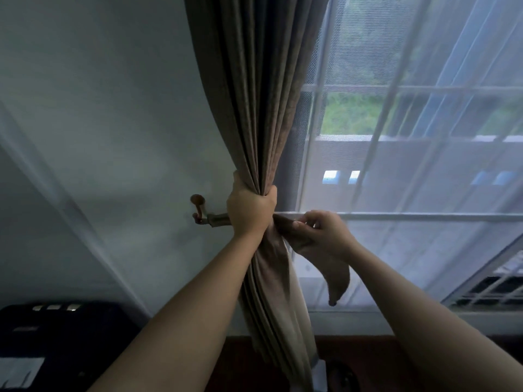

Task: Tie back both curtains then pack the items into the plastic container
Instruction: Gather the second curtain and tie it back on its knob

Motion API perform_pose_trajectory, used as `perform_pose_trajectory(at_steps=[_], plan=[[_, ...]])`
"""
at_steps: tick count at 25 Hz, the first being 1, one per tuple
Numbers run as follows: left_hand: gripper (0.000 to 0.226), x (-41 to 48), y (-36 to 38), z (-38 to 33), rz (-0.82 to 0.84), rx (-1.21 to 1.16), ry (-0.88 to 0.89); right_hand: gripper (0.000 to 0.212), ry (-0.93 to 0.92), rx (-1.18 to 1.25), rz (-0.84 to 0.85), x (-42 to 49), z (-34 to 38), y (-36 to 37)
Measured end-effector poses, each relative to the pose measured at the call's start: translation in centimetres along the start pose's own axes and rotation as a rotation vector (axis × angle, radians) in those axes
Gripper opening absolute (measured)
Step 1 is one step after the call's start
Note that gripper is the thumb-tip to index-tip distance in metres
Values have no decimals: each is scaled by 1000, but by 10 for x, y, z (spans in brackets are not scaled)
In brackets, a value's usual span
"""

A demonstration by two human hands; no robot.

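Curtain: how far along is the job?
Done: the curtain is gathered, left hand gripping the bunch. In hand: right hand pinches the tie-back, whose free end hangs loose, not on the wall hook. Left: fastening it; the second curtain and the container are not in view.

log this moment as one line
left hand: grips bunched brown fabric curtain | right hand: pinches brown fabric tieback strap | strap end: hangs loose

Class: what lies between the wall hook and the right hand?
Head view: the left hand, gripping the gathered curtain, lies between wall hook and right hand, which pinches the tieback.
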State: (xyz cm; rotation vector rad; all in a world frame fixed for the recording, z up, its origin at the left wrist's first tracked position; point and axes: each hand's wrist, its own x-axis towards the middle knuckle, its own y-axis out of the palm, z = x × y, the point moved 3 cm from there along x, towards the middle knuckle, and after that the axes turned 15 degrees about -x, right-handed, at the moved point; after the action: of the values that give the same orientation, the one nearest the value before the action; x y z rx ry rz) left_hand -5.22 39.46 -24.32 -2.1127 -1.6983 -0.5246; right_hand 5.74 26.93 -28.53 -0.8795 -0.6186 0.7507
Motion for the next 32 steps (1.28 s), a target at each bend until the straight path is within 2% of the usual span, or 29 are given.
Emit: perform_pose_trajectory(at_steps=[3, 5, 9, 11, 13, 15, 17, 20, 22, 25, 28, 32], plan=[[44, -1, 11, 0, -31, -16, -73, 5, 90, 202, 29, -22, 14, 9], [38, -3, 19, 0, -3, -35, -146, 19, 169, 379, 30, -42, 26, 25], [31, -5, 34, -3, 164, 19, -293, 42, 290, 714, -168, -67, 51, 63], [38, 1, 36, -10, 264, 172, -274, 45, 312, 770, -251, -70, 59, 77], [49, 9, 32, -18, 397, 426, -223, 44, 362, 718, -274, -69, 64, 85], [48, 11, 29, -23, 544, 550, -244, 47, 405, 698, -273, -67, 65, 90], [43, 12, 27, -22, 609, 475, -345, 46, 424, 750, -284, -64, 68, 96], [42, 10, 27, -15, 569, 220, -495, 44, 462, 885, -350, -59, 73, 102], [45, 9, 28, -11, 577, 157, -532, 44, 465, 965, -373, -55, 72, 108], [42, 11, 29, -8, 565, 122, -515, 42, 468, 1080, -373, -47, 75, 120], [37, 12, 31, -6, 533, 123, -494, 35, 511, 1344, -404, -39, 79, 125], [35, 12, 30, -7, 542, 123, -468, 36, 517, 1334, -470, -33, 72, 126]])
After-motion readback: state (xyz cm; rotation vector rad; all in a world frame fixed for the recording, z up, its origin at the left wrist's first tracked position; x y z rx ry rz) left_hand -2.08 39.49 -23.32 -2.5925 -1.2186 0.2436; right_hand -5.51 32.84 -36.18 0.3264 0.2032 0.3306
